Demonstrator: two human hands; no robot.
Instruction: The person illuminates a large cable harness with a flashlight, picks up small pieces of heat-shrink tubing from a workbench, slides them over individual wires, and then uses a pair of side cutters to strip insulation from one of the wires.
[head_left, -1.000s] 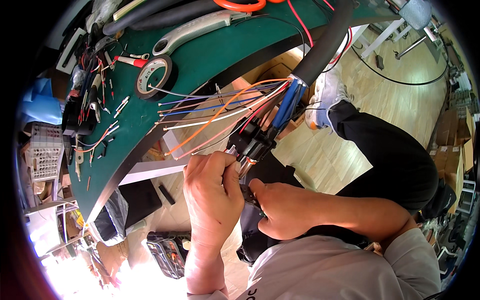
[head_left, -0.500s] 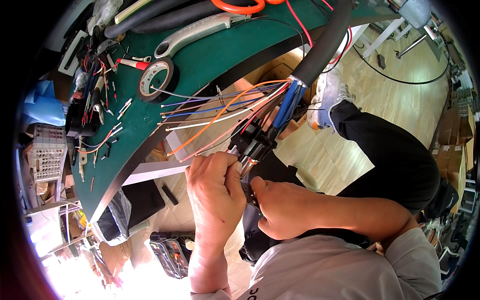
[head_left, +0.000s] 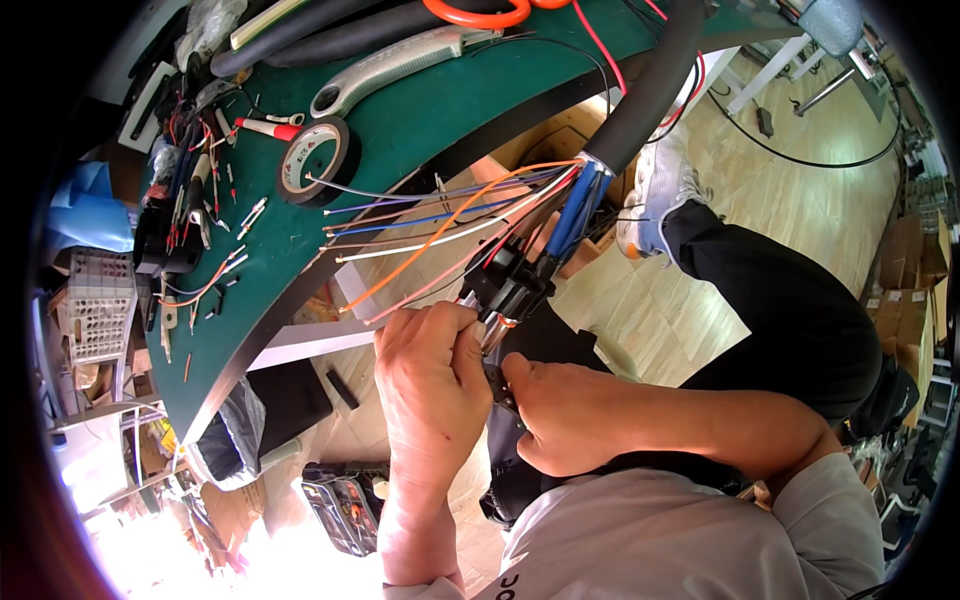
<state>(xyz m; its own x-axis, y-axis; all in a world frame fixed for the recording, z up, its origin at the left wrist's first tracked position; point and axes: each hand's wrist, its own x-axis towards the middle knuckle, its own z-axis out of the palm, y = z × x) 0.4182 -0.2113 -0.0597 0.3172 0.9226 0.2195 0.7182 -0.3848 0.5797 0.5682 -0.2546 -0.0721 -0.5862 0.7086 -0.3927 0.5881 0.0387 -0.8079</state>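
Note:
A thick black-sleeved cable (head_left: 652, 90) comes down from the upper right and fans into several loose wires (head_left: 440, 236), orange, blue, white, pink and grey. Blue cores (head_left: 575, 215) lead from it to a black connector block (head_left: 512, 280) held over my lap. My left hand (head_left: 432, 365) is closed in a pinch at the block's lower end, where thin metallic pieces show; what it grips is mostly hidden. Beside it, my right hand (head_left: 565, 412) is a fist around a dark hand tool (head_left: 498, 385), whose tip points up toward the block. The tool's kind is hidden.
On the curved green tabletop (head_left: 400, 130) lie a black tape roll (head_left: 318, 160), a grey-handled tool (head_left: 385, 72), orange-red handles (head_left: 478, 12), and several wire scraps and pens. An open wooden box (head_left: 545, 140) stands beneath the edge. A toolbox (head_left: 342, 505) rests on the floor.
The view has shifted very slightly. Both hands keep the same grip and place at the connector block.

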